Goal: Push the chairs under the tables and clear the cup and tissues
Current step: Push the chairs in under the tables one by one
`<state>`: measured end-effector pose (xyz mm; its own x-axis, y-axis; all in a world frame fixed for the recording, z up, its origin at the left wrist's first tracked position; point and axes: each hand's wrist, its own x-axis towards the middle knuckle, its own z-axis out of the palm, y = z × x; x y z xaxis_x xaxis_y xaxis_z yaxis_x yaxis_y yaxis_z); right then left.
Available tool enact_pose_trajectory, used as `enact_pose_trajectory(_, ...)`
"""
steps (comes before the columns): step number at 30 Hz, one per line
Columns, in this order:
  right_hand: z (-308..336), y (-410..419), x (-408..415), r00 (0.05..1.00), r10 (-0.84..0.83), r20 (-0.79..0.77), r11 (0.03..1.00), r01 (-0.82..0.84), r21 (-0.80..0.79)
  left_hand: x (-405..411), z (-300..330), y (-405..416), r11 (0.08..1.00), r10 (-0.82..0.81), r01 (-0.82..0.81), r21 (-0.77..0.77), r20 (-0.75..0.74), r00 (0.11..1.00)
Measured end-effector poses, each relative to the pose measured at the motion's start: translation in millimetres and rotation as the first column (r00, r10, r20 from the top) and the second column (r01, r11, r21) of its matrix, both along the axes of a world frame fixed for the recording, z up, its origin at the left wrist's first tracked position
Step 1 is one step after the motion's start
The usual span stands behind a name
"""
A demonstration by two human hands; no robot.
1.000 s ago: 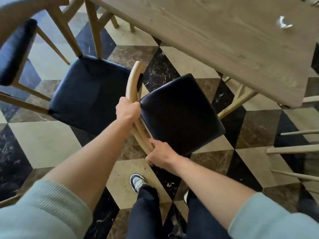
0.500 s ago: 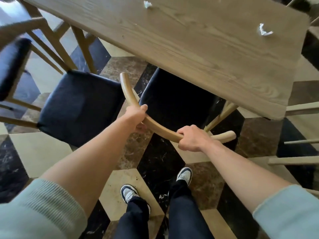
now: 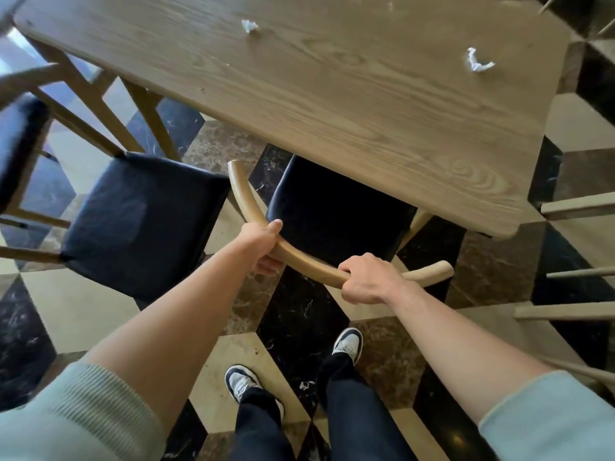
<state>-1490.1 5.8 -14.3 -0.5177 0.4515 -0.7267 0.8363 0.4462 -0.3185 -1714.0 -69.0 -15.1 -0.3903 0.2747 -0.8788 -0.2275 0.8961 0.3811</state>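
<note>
A wooden chair with a curved backrest (image 3: 309,261) and black seat (image 3: 329,211) stands partly under the wooden table (image 3: 332,94). My left hand (image 3: 263,244) grips the left part of the backrest. My right hand (image 3: 366,277) grips its right part. Two crumpled tissues lie on the tabletop, one tissue (image 3: 249,26) at the far middle, the other tissue (image 3: 477,61) near the right end. No cup is in view.
A second black-seated chair (image 3: 139,221) stands pulled out to the left, beside the table's legs. A third chair (image 3: 16,144) shows at the far left edge. Wooden rails of another chair (image 3: 565,311) stick in from the right. My feet stand on the chequered marble floor (image 3: 83,311).
With both hands on its backrest, the chair was turned to face the table and slid forward. Its seat now sits partly beneath the tabletop. The view has tilted up, showing more tabletop and a second tissue.
</note>
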Motion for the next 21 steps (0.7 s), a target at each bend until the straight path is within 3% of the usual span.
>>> enact_pose_trajectory(5,3.8,-1.7,-3.7,0.999,-0.012,0.049,1.0,0.013,-0.019,-3.1,9.9,-5.9,0.993,-0.105,0.104,-0.049,-0.007,0.994)
enact_pose_trajectory(8,12.8,-2.6,-12.8,0.997,-0.003,0.081,0.996,0.01,-0.086,-25.9,24.8,-14.1,0.96,-0.276,0.276,-0.047,0.004,0.961)
enact_pose_trajectory(12,32.8,-25.6,-64.2,0.949,-0.278,-0.147,0.956,0.258,-0.139,-90.1,49.1,-48.1,0.942,-0.333,0.335,0.0,-0.12,0.935)
enact_pose_trajectory(15,37.7,-51.3,-128.5,0.883,-0.309,-0.353,0.944,0.329,-0.004,-154.6,57.2,-89.1,0.973,-0.218,0.228,0.037,-0.177,0.96)
enact_pose_trajectory(19,39.1,-96.3,-221.4,0.919,-0.102,-0.38,0.898,0.249,0.362,-253.2,70.1,-169.9,0.986,-0.146,0.162,0.047,-0.243,0.959)
enact_pose_trajectory(21,40.5,-112.0,-260.3,0.898,-0.155,-0.412,0.897,0.303,0.322,-291.0,74.2,-196.2,0.995,-0.08,0.094,0.041,-0.266,0.961)
